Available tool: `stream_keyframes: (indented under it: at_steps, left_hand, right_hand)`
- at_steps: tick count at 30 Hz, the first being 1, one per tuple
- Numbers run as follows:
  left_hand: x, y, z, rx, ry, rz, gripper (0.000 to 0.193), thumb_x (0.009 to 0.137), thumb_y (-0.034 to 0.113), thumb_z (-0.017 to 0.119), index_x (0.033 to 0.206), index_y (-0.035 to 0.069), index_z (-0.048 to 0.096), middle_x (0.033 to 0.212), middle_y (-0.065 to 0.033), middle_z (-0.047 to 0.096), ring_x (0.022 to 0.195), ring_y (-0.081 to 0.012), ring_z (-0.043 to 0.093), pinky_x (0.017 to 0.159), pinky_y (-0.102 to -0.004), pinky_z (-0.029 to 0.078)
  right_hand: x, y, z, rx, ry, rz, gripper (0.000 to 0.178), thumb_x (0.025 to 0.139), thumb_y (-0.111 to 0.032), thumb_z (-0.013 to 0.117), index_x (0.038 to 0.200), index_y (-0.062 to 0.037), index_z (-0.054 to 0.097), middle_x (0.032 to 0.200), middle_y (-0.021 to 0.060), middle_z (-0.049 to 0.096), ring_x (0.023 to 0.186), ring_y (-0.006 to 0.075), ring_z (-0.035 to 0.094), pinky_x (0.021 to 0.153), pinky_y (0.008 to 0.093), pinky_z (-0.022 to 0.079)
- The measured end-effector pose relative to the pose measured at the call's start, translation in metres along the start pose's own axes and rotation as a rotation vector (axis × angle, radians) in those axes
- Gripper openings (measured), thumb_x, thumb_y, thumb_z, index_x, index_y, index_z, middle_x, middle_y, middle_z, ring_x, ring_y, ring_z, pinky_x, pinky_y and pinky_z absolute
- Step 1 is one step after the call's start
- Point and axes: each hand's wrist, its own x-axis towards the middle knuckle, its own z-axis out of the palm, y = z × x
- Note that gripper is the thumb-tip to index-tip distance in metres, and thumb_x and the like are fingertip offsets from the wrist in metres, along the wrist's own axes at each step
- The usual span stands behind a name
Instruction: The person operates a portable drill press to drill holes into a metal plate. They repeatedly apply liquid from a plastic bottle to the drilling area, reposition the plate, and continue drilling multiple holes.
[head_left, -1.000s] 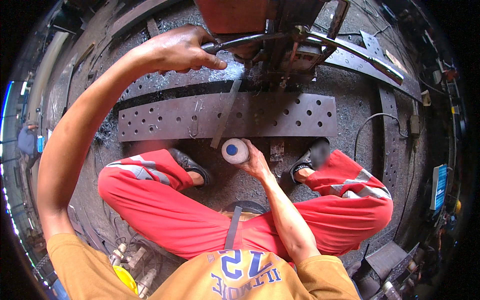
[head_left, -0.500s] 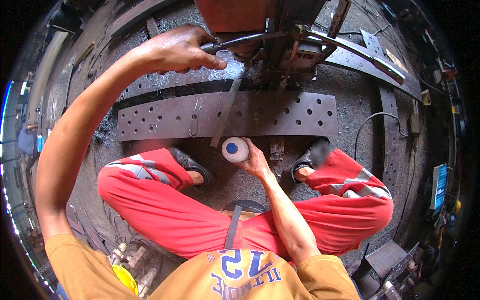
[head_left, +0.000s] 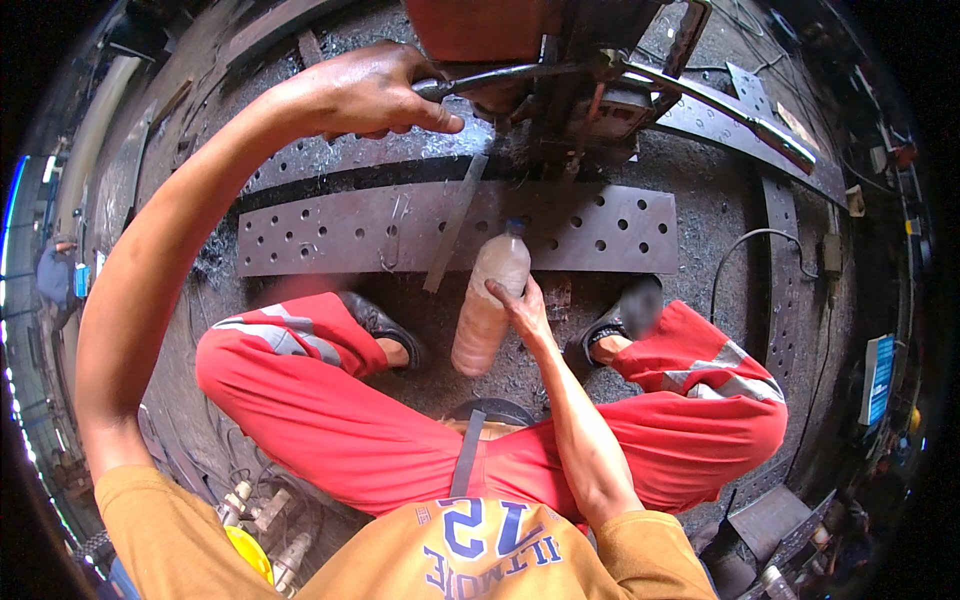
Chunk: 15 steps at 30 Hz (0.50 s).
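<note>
My left hand [head_left: 375,95] is at the far left of the drill, its palm and fingers around the black end of a feed lever [head_left: 500,77]. In my right hand [head_left: 522,308] is a clear plastic bottle [head_left: 482,320] with cloudy, pale pinkish contents and a blue cap [head_left: 516,226]. The bottle leans with its cap end away from me, over the near drilled steel plate [head_left: 330,235]. Beyond it stands the drilling machine [head_left: 480,30] with a red housing; its lower tool end is partly in shadow. A narrow metal strip [head_left: 457,225] lies across the plate.
More drilled steel plates [head_left: 745,125] lie beyond and at right. Metal shavings cover the floor between my shoes [head_left: 385,325]. A black cable [head_left: 735,240] loops at right. A yellow hard hat [head_left: 250,555] and fittings sit at lower left. Another person [head_left: 55,270] is far left.
The bottle has swung from nearly end-on, cap toward my view, to lying lengthwise with its cap pointing away from me. My left hand and the lever have shifted slightly.
</note>
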Motion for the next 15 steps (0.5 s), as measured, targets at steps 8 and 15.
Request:
stream_keyframes:
  at_steps: [8,15]
  left_hand:
    - [0.001,-0.001,0.000,0.020,0.002,0.007,0.064,0.081,0.060,0.074,0.098,-0.002,0.071,0.067,-0.0096,0.061,0.059,-0.0175,0.061,0.051,-0.0320,0.047]
    - [0.001,-0.004,0.002,-0.012,-0.010,-0.022,0.063,0.081,0.058,0.076,0.101,-0.001,0.070,0.068,-0.0085,0.061,0.059,-0.0161,0.060,0.051,-0.0298,0.047]
  right_hand:
    - [0.003,0.001,-0.009,0.094,-0.048,0.230,0.074,0.084,-0.056,0.074,0.123,0.0060,0.066,0.113,0.0189,0.071,0.103,0.0271,0.068,0.093,0.0385,0.051]
    - [0.001,0.003,-0.008,0.040,-0.085,0.266,0.067,0.088,-0.052,0.073,0.122,0.0055,0.065,0.107,0.0153,0.072,0.093,0.0218,0.069,0.085,0.0349,0.053]
